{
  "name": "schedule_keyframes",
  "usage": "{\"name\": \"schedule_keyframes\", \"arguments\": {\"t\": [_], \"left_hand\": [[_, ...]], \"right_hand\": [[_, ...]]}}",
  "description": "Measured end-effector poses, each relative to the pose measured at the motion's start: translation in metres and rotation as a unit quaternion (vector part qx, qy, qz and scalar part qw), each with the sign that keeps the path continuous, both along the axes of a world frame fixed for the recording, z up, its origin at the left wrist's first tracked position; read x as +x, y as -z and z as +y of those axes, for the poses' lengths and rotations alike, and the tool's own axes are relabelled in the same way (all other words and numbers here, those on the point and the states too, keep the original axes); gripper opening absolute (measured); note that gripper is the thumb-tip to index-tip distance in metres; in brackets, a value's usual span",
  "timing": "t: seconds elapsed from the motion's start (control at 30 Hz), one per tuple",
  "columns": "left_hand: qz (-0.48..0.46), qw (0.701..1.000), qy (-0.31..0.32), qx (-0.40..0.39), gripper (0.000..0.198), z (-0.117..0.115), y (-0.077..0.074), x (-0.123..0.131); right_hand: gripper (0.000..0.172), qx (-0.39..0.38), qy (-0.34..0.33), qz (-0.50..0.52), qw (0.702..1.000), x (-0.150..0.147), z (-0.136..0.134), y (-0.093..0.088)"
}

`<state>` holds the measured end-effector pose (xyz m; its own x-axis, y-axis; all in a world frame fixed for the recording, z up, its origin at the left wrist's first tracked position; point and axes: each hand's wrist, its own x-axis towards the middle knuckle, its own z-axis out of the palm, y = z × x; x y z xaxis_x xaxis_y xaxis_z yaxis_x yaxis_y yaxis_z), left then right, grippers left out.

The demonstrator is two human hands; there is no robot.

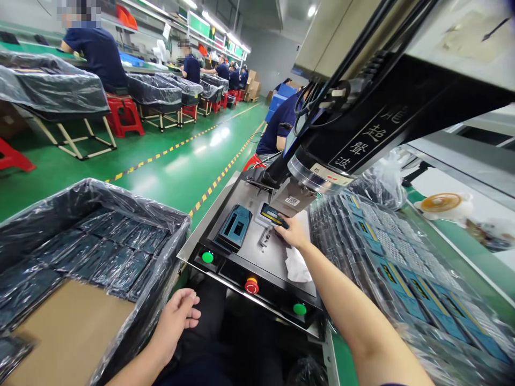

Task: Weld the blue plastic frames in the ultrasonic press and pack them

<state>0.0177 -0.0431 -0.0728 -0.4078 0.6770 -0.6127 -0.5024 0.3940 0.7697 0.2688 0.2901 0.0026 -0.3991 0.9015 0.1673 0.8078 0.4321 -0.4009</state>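
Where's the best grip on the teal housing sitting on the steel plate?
Pinch the teal housing by its long sides, coming from above: it lies flat on the steel plate, and its raised body leaves edges for fingers. The left hand holds nothing, so it could likely do this.

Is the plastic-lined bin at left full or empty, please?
Partly full: dark blue-green parts lie in rows in the bin, and bare cardboard shows at its near corner.
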Motion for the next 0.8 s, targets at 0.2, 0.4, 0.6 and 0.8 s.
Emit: {"name": "schedule_keyframes", "arguments": {"t": [0.2,0.4,0.6,0.8], "left_hand": [[0.022,1.0,0.01,0.012,0.058,0.0,-0.001,-0.001],[0.14,0.978,0.086,0.128,0.046,0.027,-0.028,-0.002],[0.331,0.914,0.112,0.207,0.032,0.043,-0.027,-0.003],[0.526,0.814,0.175,0.172,0.049,0.037,0.01,-0.003]], "right_hand": [[0.036,0.023,-0.008,-0.019,1.0,-0.005,-0.012,0.014],[0.045,0.019,0.001,-0.028,0.999,-0.011,-0.019,0.01],[0.041,0.116,0.047,0.104,0.987,-0.011,-0.107,0.006],[0.042,-0.038,0.025,0.011,0.999,0.032,-0.22,0.014]]}}
